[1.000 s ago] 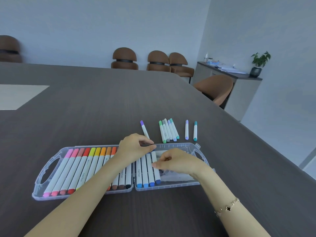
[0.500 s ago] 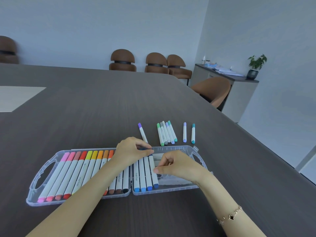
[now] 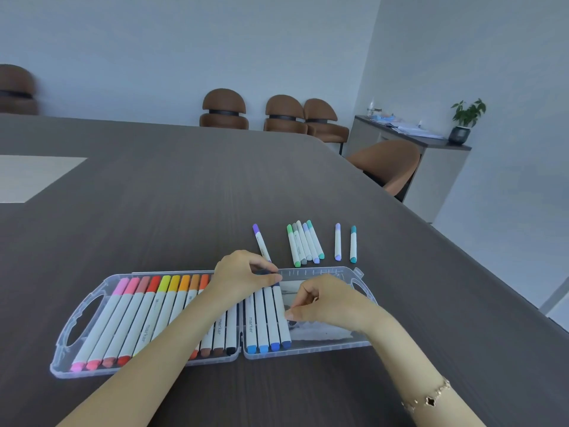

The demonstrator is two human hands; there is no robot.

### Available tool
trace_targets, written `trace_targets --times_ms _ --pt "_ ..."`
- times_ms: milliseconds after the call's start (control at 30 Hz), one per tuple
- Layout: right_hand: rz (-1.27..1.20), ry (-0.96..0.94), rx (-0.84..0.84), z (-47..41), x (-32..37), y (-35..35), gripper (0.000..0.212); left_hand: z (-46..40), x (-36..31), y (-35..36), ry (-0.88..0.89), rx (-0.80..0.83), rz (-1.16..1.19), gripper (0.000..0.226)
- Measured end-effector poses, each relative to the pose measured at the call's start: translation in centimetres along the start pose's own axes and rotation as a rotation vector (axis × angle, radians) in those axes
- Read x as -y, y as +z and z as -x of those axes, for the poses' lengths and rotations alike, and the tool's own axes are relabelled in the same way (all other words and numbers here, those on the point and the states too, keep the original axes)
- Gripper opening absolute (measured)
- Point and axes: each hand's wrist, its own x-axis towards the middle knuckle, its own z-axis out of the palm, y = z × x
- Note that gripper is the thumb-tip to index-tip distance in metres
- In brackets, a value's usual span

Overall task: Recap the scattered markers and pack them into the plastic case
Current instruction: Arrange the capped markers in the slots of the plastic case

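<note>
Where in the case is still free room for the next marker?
Free: the case's right half, between the blue markers and its right handle. Crowded: the left half, full of warm colours. Both hands sit over the middle.

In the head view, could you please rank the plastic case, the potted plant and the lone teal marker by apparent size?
1. plastic case, clearly largest.
2. potted plant.
3. teal marker.
The plant stands much farther away, so its margin over the marker is unsure.
</note>
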Motion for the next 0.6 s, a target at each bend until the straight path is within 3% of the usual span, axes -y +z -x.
trace_targets --times_ms 233,600 --pt "0.142 0.151 -0.418 -7.1 -2.5 -5.8 0.023 -0.7 1.0 -2.5 -0.037 -0.208 0.233 0.018" --pt "0.36 0.278 -0.466 -14.4 -2.3 -5.6 0.019 -1.4 3.2 -3.2 -0.083 -0.232 0.214 0.021"
